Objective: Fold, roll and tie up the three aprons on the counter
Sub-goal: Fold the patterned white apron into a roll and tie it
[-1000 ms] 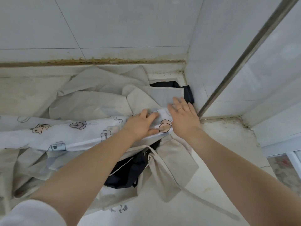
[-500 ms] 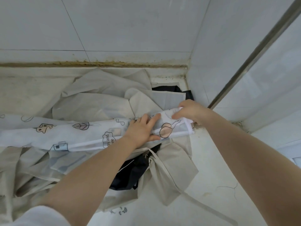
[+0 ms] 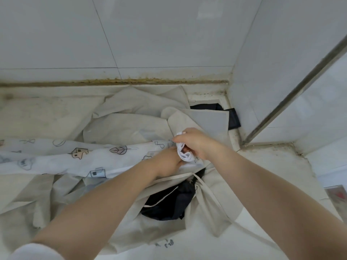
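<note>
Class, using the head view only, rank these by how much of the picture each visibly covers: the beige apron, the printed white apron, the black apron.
1. beige apron, spread widest over the counter.
2. printed white apron, a long folded strip, one end gripped by the right hand.
3. black apron, mostly buried, so its true size is unsure.

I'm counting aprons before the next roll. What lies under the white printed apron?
Under the white printed apron lies a beige apron, and beneath that a black apron shows through at two spots. How far each extends underneath is covered, also by the left hand.
</note>
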The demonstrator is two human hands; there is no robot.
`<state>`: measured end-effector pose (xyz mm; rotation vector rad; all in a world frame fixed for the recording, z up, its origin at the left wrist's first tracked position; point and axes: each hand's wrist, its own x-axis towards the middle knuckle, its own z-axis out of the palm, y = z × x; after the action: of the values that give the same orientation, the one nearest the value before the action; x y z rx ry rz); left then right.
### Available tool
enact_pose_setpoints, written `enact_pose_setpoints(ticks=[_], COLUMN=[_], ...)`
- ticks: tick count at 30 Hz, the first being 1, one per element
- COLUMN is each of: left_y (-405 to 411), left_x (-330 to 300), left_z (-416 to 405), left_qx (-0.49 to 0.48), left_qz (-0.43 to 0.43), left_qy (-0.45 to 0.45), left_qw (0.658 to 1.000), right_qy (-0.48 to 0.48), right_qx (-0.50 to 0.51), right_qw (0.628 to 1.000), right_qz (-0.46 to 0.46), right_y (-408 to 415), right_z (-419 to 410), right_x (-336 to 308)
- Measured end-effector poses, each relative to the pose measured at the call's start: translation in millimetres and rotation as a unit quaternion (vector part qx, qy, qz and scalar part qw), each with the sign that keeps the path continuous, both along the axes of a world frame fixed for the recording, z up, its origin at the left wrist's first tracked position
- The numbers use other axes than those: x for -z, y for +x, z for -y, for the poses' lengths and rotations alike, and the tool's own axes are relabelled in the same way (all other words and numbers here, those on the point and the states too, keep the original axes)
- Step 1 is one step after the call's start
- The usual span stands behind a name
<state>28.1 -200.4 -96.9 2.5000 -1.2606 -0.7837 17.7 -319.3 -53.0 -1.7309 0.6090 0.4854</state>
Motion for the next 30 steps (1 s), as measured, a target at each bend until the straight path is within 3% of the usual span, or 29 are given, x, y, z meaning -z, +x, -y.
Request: enact_pose_setpoints(ticks=[5, 10, 13, 17, 20, 21, 23, 24, 27, 30], left_y=[14, 26, 22, 20, 17, 15, 16, 17, 21, 24], left_x=[-7, -4, 4, 4, 8, 10, 12, 12, 6, 0], left_z=[-32, -65, -66, -57, -45, -41, -34, -33, -36, -51], left_qx=[-0.059, -0.171, -0.192, -0.221, -0.227, -0.226, -0.238, -0.241, -0.215, -0.165], left_qz=[0.02, -0.009, -0.041, -0.021, 0.015, 0.029, 0.038, 0.033, 0.007, -0.024], left_qy=[-0.073, -0.085, -0.077, -0.069, -0.013, -0.002, 0.0, 0.0, -0.011, -0.047], left_qw=[0.995, 0.981, 0.977, 0.973, 0.974, 0.974, 0.971, 0.97, 0.976, 0.985], right_qy=[-0.048, 0.119, 0.146, 0.038, -0.054, -0.139, -0.341, -0.377, -0.335, -0.458], right_qx=[0.019, 0.036, -0.001, -0.152, -0.186, -0.207, -0.277, -0.299, -0.304, -0.351], right_qw=[0.999, 0.99, 0.988, 0.987, 0.981, 0.967, 0.895, 0.875, 0.892, 0.817], right_qz=[-0.015, -0.06, -0.044, -0.039, 0.015, 0.051, 0.078, 0.054, -0.012, -0.009], right_y=[3, -3, -6, -7, -7, -9, -14, -16, -18, -15], right_z=[-14, -29, -33, -34, -28, -24, -15, -12, -7, -20], right_x=[7, 10, 5, 1, 7, 11, 19, 22, 22, 15])
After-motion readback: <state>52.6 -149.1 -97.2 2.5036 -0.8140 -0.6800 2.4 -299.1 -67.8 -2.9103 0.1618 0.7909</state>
